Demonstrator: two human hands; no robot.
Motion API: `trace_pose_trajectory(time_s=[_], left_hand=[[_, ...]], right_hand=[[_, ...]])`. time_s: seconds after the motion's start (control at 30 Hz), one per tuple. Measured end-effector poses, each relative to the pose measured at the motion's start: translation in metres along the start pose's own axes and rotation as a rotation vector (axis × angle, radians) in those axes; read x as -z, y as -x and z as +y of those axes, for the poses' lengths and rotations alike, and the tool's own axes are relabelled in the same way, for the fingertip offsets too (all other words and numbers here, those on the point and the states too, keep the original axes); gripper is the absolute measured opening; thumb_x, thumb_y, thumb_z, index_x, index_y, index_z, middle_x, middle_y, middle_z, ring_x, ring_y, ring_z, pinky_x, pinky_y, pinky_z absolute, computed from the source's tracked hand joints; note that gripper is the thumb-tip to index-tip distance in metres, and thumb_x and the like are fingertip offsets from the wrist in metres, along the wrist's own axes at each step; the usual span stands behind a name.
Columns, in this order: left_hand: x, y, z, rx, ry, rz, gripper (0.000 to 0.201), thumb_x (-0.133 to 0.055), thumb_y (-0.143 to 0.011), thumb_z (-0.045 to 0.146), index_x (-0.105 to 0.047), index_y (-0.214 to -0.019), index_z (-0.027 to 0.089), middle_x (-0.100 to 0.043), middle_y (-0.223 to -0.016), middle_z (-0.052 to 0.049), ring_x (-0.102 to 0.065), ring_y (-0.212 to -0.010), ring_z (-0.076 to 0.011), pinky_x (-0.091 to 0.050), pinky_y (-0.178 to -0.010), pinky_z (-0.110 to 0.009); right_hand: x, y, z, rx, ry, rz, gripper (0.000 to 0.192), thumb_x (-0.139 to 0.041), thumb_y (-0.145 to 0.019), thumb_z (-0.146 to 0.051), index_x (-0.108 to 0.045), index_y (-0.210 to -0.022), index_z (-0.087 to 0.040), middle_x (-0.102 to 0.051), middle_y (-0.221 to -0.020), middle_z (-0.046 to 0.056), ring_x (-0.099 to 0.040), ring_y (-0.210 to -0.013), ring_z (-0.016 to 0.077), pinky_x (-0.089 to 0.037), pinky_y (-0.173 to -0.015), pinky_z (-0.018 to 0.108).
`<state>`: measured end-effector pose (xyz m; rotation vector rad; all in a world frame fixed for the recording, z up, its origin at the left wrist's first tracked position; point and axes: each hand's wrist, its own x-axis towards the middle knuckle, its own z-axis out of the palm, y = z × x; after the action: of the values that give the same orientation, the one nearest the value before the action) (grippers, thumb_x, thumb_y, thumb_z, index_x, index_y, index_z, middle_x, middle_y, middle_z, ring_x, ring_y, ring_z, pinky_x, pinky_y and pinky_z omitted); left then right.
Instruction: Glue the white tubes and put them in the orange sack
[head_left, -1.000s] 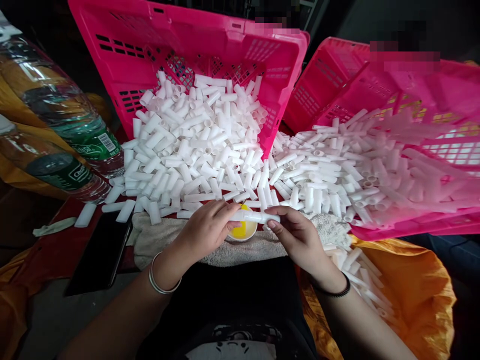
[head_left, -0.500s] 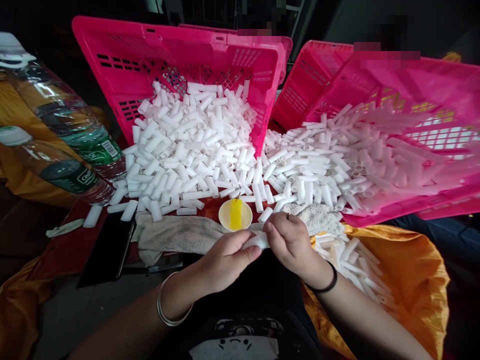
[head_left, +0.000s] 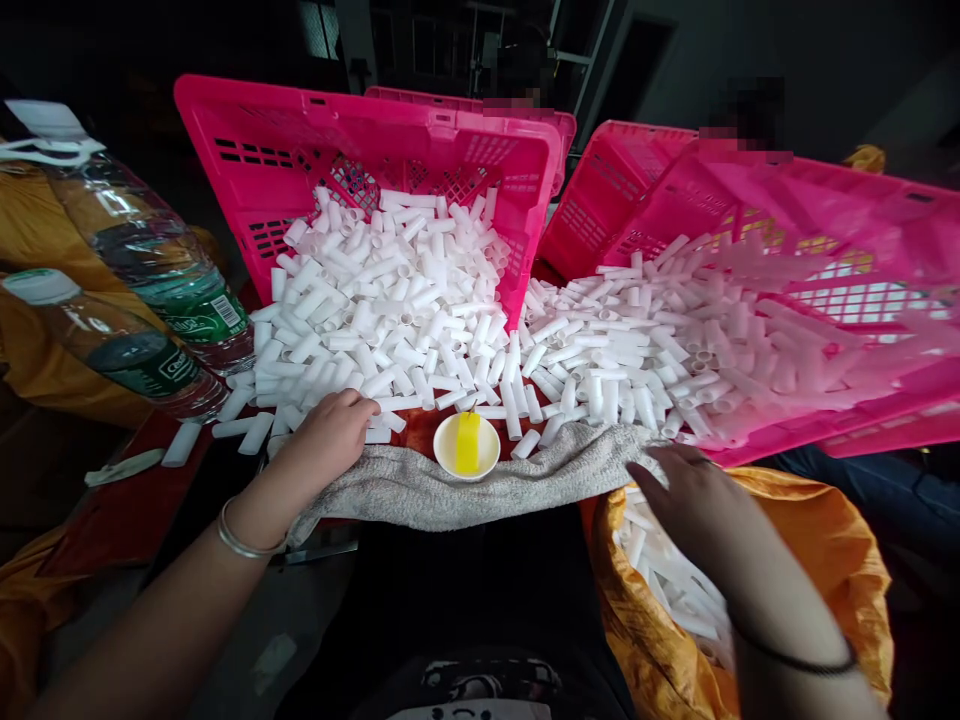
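Observation:
My left hand (head_left: 336, 432) rests at the near edge of the heap of short white plastic tubes (head_left: 405, 270), fingers curled together and pointing down. Whatever lies under its fingertips is hidden. My right hand (head_left: 694, 495) is open, thumb apart from the fingers, at the right end of a grey towel (head_left: 480, 495) and over the near rim of an orange sack (head_left: 817, 520). Inside the sack lie more white tubes (head_left: 667, 575). Between my hands, a small white bowl (head_left: 444, 452) holds a yellow block (head_left: 467, 443).
Two pink crates (head_left: 300, 110) (head_left: 600, 185) lie tipped toward me, tubes spilling onto the red table (head_left: 97, 530). Two water bottles (head_left: 142, 230) (head_left: 127, 350) stand at the left. A white strip (head_left: 124, 467) lies near them.
My hands have parted from the white tube they held together. The left went left to the heap, the right went right to the sack, and that tube is out of sight. The view has shifted slightly.

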<state>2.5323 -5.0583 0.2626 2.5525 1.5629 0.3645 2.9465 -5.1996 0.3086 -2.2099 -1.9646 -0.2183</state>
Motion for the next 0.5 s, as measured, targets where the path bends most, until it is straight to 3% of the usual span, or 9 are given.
trace_pose_trajectory(time_s=[0.1, 0.2, 0.37, 0.5], left_hand=[[-0.001, -0.012, -0.009, -0.012, -0.058, -0.138, 0.03, -0.043, -0.087, 0.014, -0.068, -0.104, 0.016, -0.06, -0.1, -0.011, -0.059, -0.096, -0.0285, -0.051, -0.084, -0.041], [-0.002, -0.018, -0.002, -0.063, -0.123, -0.169, 0.029, -0.045, -0.088, 0.015, -0.069, -0.103, 0.017, -0.059, -0.101, -0.011, -0.057, -0.099, -0.03, -0.049, -0.084, -0.041], [-0.001, -0.024, 0.0, -0.154, -0.183, -0.156, 0.025, -0.057, -0.085, 0.021, -0.07, -0.106, 0.019, -0.058, -0.103, -0.011, -0.054, -0.101, -0.0312, -0.046, -0.086, -0.041], [-0.001, -0.031, 0.002, -0.222, -0.174, -0.174, 0.025, -0.063, -0.084, 0.023, -0.069, -0.107, 0.017, -0.058, -0.107, -0.011, -0.054, -0.101, -0.0291, -0.045, -0.09, -0.039]], right_hand=[[-0.019, -0.051, -0.056, 0.039, -0.055, -0.199, 0.033, -0.039, -0.099, -0.027, -0.07, -0.09, -0.018, -0.072, -0.092, 0.012, -0.068, -0.084, 0.0233, -0.048, -0.07, 0.031], [-0.038, -0.096, -0.096, -0.019, 0.028, -0.332, 0.03, -0.042, -0.095, -0.018, -0.071, -0.102, -0.012, -0.073, -0.1, 0.016, -0.069, -0.091, 0.025, -0.048, -0.073, 0.03], [-0.062, -0.129, -0.101, -0.072, 0.087, -0.402, 0.029, -0.05, -0.089, -0.016, -0.072, -0.106, -0.008, -0.073, -0.105, 0.022, -0.069, -0.1, 0.0302, -0.05, -0.078, 0.033], [-0.06, -0.129, -0.094, -0.108, 0.118, -0.362, 0.033, -0.048, -0.089, -0.017, -0.069, -0.11, -0.004, -0.071, -0.109, 0.024, -0.068, -0.104, 0.0312, -0.05, -0.081, 0.034]])
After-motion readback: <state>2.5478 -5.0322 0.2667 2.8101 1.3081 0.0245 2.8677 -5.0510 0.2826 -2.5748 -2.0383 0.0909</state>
